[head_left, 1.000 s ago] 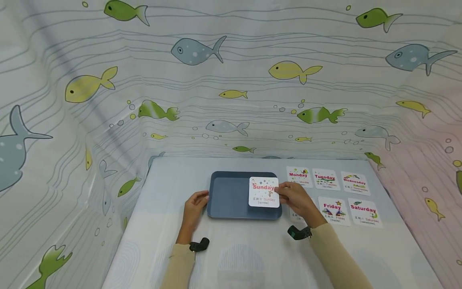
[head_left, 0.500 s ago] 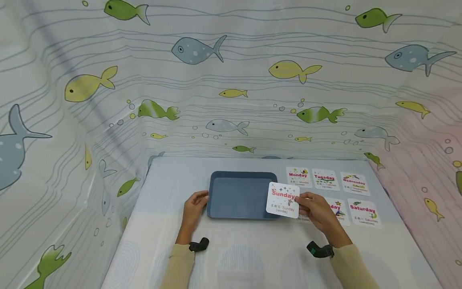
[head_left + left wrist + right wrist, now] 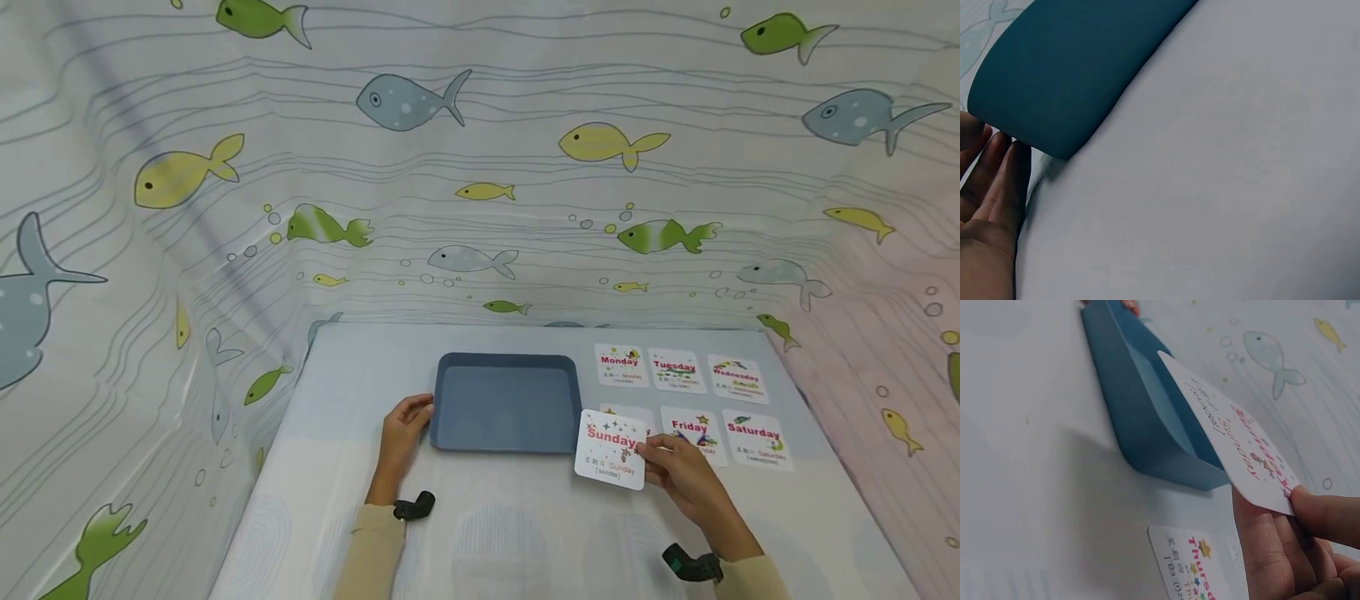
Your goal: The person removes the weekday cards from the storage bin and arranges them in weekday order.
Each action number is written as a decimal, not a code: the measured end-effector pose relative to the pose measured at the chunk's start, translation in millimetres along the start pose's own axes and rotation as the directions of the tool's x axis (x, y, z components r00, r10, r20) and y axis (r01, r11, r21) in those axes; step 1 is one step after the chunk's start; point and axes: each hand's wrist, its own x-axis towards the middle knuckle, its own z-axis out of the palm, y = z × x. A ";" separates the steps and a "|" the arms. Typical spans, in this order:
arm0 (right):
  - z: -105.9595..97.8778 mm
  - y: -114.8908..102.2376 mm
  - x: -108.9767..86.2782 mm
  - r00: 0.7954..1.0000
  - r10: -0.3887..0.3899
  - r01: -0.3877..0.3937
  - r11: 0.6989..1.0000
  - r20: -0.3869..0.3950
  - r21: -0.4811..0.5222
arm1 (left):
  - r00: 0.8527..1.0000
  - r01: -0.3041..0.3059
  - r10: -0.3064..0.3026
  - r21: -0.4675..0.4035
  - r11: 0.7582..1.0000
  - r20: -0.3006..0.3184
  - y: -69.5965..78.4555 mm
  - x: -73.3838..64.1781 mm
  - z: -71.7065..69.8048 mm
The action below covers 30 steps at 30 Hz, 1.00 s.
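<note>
My right hand pinches a square white card between thumb and fingers at its right edge. The card reads "Sunday" in red, with small stars. It is raised and tilted just off the right front corner of a blue-grey tray, hiding part of the Thursday card. At the other end, my left hand holds the tray's left edge; in the left wrist view its fingertips meet the outer wall. Nothing lies in the tray.
Day cards lie in two rows right of the tray: Monday, Tuesday and Wednesday behind, Friday and Saturday in front beside Thursday. A fish-patterned cloth encloses the table at the back and sides.
My right hand has carried the Sunday card from above the tray's right part to the right and toward me, past the tray's corner. The left hand has stayed at the tray.
</note>
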 end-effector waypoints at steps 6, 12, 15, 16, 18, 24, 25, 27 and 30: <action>-14.0 10.6 -12.1 0.998 0.033 -0.033 0.999 -0.044 0.011 | 0.999 -0.029 0.030 0.026 0.999 -0.028 -9.6 1.3 0.3; -22.1 18.6 -21.2 0.995 0.067 -0.067 0.998 -0.078 -0.004 | 0.996 -0.066 0.068 0.044 0.997 -0.054 -15.2 3.0 1.2; -24.7 22.3 -24.3 0.992 0.082 -0.083 0.996 -0.093 -0.008 | 0.997 -0.055 0.057 0.038 0.998 -0.052 -14.7 3.6 1.5; -25.0 23.0 -25.1 0.992 0.087 -0.088 0.996 -0.097 -0.006 | 0.998 -0.047 0.048 0.029 0.998 -0.049 -14.2 3.8 1.1; -25.4 24.7 -26.1 0.990 0.097 -0.098 0.995 -0.104 0.002 | 0.999 -0.035 0.036 0.020 0.999 -0.040 -11.3 3.5 0.1; -29.8 33.0 -31.6 0.983 0.135 -0.136 0.991 -0.125 -0.005 | 1.000 -0.028 0.028 0.038 0.999 -0.008 12.8 -6.0 3.6; -30.5 34.7 -32.4 0.982 0.141 -0.143 0.990 -0.129 -0.011 | 1.000 -0.026 0.026 0.045 0.999 -0.006 16.3 -7.1 4.1; -31.9 37.9 -33.9 0.979 0.150 -0.154 0.988 -0.135 -0.018 | 1.000 -0.016 0.016 0.055 0.998 -0.003 20.6 -8.4 4.7; -33.6 42.0 -36.1 0.977 0.161 -0.166 0.986 -0.142 -0.019 | 1.000 0.000 0.001 0.045 0.999 -0.002 22.0 -8.3 4.8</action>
